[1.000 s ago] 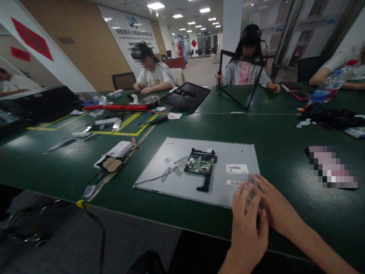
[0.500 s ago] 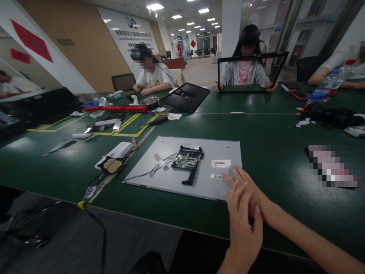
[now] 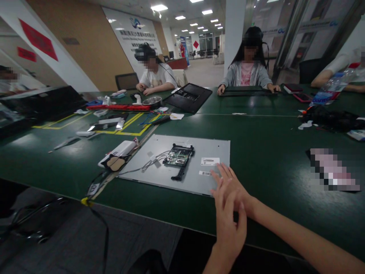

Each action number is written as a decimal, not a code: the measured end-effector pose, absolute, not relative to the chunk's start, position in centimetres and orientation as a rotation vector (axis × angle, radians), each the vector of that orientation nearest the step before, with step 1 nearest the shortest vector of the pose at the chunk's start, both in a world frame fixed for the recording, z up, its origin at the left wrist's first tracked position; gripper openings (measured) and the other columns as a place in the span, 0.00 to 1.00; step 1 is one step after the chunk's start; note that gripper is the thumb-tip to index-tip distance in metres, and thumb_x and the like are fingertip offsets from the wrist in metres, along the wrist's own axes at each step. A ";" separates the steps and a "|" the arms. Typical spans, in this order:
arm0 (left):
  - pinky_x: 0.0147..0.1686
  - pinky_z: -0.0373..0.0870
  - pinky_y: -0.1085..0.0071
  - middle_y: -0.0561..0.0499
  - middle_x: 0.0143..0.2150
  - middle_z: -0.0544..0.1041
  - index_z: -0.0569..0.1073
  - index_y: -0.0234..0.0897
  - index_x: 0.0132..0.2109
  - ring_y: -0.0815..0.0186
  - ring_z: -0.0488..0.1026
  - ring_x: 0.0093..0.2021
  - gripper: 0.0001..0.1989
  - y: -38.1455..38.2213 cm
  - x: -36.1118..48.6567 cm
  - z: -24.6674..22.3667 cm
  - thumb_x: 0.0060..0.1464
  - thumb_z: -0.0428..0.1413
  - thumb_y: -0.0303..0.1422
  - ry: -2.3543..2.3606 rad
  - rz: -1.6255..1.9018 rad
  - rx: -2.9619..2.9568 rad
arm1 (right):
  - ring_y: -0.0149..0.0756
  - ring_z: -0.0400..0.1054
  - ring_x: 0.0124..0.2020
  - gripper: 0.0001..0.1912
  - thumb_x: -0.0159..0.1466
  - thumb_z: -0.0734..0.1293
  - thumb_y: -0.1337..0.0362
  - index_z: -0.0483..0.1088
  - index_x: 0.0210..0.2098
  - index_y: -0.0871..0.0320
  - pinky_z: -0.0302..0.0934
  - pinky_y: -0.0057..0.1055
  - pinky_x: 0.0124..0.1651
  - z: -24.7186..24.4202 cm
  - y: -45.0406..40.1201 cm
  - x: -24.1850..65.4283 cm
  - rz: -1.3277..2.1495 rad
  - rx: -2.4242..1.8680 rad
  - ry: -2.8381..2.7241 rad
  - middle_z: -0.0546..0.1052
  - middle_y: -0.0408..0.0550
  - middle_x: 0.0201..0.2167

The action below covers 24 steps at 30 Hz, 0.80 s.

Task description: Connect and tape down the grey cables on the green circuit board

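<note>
A grey metal display panel lies flat on the green table. On its back sit a green circuit board in a black bracket, a bundle of thin cables and two white labels. My right hand rests its outstretched fingers on the panel's right edge, close to the labels. My left hand is in front of the right, fingers extended and overlapping it. Neither hand grips anything. The left fingertips lie near the panel's front right corner; whether they touch it I cannot tell.
A white battery-like pack with a cable sits against the panel's left side. A pixelated pink object lies at the right. Across the table are a black casing, a person holding a black frame, and a plastic bottle.
The panel has slid left across the table, its left side now near the white pack. Both my hands moved left with it. The person opposite has lowered the black frame onto the table.
</note>
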<state>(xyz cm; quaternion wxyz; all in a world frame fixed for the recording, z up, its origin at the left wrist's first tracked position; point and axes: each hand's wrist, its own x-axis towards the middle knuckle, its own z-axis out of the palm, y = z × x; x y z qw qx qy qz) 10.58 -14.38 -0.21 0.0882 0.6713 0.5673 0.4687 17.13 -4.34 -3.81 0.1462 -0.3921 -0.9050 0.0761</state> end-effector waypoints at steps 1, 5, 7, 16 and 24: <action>0.62 0.59 0.50 0.41 0.65 0.62 0.66 0.40 0.58 0.54 0.53 0.68 0.21 -13.8 9.2 0.1 0.60 0.49 0.23 1.730 1.395 2.047 | 0.55 0.38 0.70 0.33 0.67 0.58 0.53 0.55 0.66 0.65 0.42 0.52 0.67 -3.5 -4.4 17.1 0.236 -1.114 -2.608 0.50 0.66 0.69; 0.64 0.54 0.49 0.41 0.67 0.59 0.64 0.38 0.59 0.53 0.47 0.70 0.20 -10.1 2.3 1.6 0.61 0.48 0.26 2.028 1.155 2.235 | 0.52 0.38 0.70 0.33 0.67 0.57 0.53 0.55 0.66 0.65 0.41 0.51 0.67 -2.3 -4.6 17.1 0.327 -1.101 -2.599 0.49 0.64 0.70; 0.65 0.52 0.50 0.40 0.68 0.57 0.63 0.35 0.62 0.52 0.45 0.71 0.21 -8.0 -1.0 2.0 0.61 0.48 0.29 2.159 0.875 2.292 | 0.52 0.39 0.70 0.34 0.67 0.57 0.51 0.55 0.66 0.65 0.40 0.51 0.68 -1.7 -4.7 17.2 0.385 -1.123 -2.609 0.49 0.63 0.70; 0.63 0.54 0.52 0.40 0.68 0.58 0.61 0.35 0.64 0.50 0.53 0.68 0.24 -3.0 -6.7 0.4 0.63 0.46 0.34 2.374 0.115 2.263 | 0.51 0.38 0.71 0.32 0.67 0.57 0.51 0.55 0.66 0.62 0.40 0.50 0.68 -1.1 -4.7 17.3 0.471 -1.143 -2.608 0.47 0.59 0.71; 0.60 0.58 0.55 0.40 0.67 0.60 0.61 0.34 0.64 0.53 0.58 0.65 0.23 -0.1 -8.8 0.4 0.64 0.43 0.29 2.412 0.019 2.275 | 0.50 0.39 0.70 0.33 0.67 0.56 0.51 0.55 0.66 0.62 0.40 0.50 0.68 -1.5 -4.6 17.3 0.454 -1.142 -2.600 0.48 0.59 0.71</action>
